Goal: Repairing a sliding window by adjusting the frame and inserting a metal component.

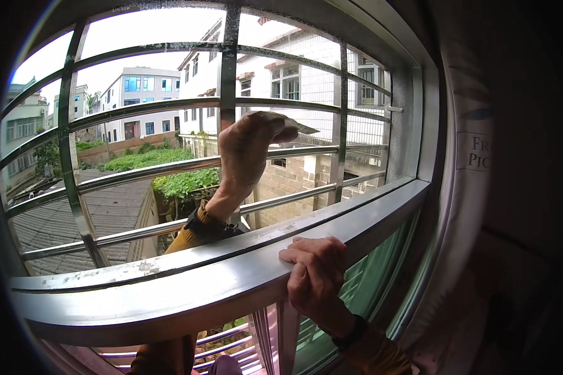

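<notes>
My left hand [244,153] is raised on the outer side of the window rail, beside the thick vertical bar [229,69] of the metal window grille. Its fingers are closed around a thin greyish-white cloth or paper wipe [274,118], whose pointed corner sticks out to the right. Whether the wipe touches the bar is hidden by the hand. Lower and to the right, my right hand [316,275] is closed over the silvery window rail [187,284], with its fingers bent across the top edge. Mustard sleeves cover both forearms, and dark bands show at the wrists.
Horizontal grille bars [147,169] cross the opening. Green-tinted glass [372,281] stands below the rail at right. A pale printed curtain [466,181] hangs along the right side. Outside are a corrugated roof [94,219], green plants [162,161] and white buildings [319,69].
</notes>
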The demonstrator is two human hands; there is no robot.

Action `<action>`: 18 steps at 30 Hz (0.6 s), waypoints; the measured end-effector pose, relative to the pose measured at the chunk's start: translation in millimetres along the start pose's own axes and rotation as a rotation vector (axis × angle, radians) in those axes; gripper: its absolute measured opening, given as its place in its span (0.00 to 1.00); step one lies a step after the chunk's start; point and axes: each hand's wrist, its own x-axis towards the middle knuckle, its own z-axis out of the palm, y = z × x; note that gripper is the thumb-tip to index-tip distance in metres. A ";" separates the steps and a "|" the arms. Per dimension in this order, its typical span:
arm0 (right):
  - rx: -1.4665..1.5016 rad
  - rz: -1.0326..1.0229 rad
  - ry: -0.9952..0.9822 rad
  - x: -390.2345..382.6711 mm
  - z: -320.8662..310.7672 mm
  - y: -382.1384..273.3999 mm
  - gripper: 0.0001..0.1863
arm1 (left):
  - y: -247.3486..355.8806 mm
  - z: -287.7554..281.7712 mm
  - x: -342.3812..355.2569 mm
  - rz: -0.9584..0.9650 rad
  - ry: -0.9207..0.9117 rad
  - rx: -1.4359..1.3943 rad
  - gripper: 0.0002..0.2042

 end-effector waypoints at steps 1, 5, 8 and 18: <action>0.020 -0.001 -0.001 0.1 2.4 -2.1 0.07 | 5.0 -7.2 -7.3 0.006 0.009 0.011 0.05; 0.007 0.013 0.019 -0.4 5.0 -2.5 0.07 | 16.2 -24.6 -14.8 0.029 -0.029 -0.140 0.05; -0.024 0.024 -0.004 -2.4 3.6 -2.4 0.08 | 17.8 -32.2 -7.6 0.074 -0.018 -0.218 0.06; -0.039 0.010 0.036 -3.4 8.6 -0.9 0.06 | 18.0 -25.0 55.7 0.177 0.053 -0.230 0.06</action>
